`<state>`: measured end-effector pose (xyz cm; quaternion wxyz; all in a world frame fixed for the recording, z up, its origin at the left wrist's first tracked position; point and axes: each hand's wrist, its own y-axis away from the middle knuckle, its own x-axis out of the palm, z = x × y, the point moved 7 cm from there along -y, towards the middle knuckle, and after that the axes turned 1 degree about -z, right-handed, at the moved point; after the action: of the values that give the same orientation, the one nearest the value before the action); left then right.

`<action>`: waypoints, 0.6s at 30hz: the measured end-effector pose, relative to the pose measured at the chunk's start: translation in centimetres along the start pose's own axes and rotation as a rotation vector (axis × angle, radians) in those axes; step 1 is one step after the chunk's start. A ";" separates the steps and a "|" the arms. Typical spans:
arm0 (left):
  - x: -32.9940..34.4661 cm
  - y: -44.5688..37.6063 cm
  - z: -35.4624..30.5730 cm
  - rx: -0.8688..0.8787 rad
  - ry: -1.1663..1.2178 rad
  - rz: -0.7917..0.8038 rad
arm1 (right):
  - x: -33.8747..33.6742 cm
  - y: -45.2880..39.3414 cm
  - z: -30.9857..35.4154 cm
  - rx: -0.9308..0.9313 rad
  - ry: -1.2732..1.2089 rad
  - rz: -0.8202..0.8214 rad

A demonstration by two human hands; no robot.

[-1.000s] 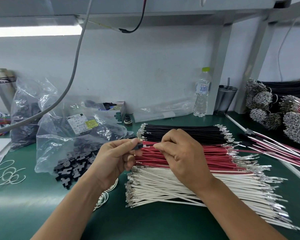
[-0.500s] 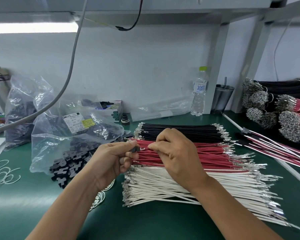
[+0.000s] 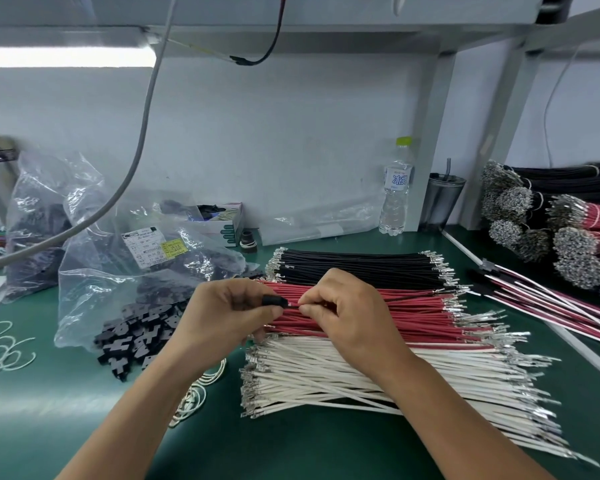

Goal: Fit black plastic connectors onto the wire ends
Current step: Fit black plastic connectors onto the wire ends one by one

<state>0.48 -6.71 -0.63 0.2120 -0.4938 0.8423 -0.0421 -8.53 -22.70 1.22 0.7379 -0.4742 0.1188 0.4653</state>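
Note:
My left hand (image 3: 222,317) pinches a small black plastic connector (image 3: 274,301) between thumb and fingers. My right hand (image 3: 347,313) pinches a single black wire (image 3: 413,296) close to its left end, right at the connector's mouth. The wire runs off to the right above the red bundle. Under my hands lie three flat stacks of cut wires with metal terminals: black wires (image 3: 361,266) at the back, red wires (image 3: 420,317) in the middle, white wires (image 3: 378,379) nearest me. Loose black connectors (image 3: 136,344) spill from a clear bag on the left.
A clear plastic bag (image 3: 118,271) of connectors and a second bag (image 3: 39,237) stand at the left. Finished wire sets (image 3: 548,303) and tied wire bundles (image 3: 548,233) lie at the right. A water bottle (image 3: 395,192) and dark cup (image 3: 442,199) stand at the back. Rubber bands (image 3: 0,351) lie on the green mat.
My hands have drawn slightly apart; the black connector now shows in my left fingers and a single black wire is lifted from the stack, held at the connector.

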 end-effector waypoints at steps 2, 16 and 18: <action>0.2 0.1 -0.1 0.006 -0.005 0.024 | 0.1 0.0 0.1 -0.012 0.011 0.013; 0.5 -0.3 0.0 0.081 0.075 0.015 | -1.5 -0.2 1.2 -0.086 0.253 -0.043; 0.4 -0.5 0.4 0.065 0.093 -0.002 | -2.2 0.1 2.0 -0.143 0.285 -0.087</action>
<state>0.90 -7.28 -0.97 0.1885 -0.4848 0.8491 -0.0926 -10.31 -22.39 3.58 0.6974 -0.5914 0.1683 0.3681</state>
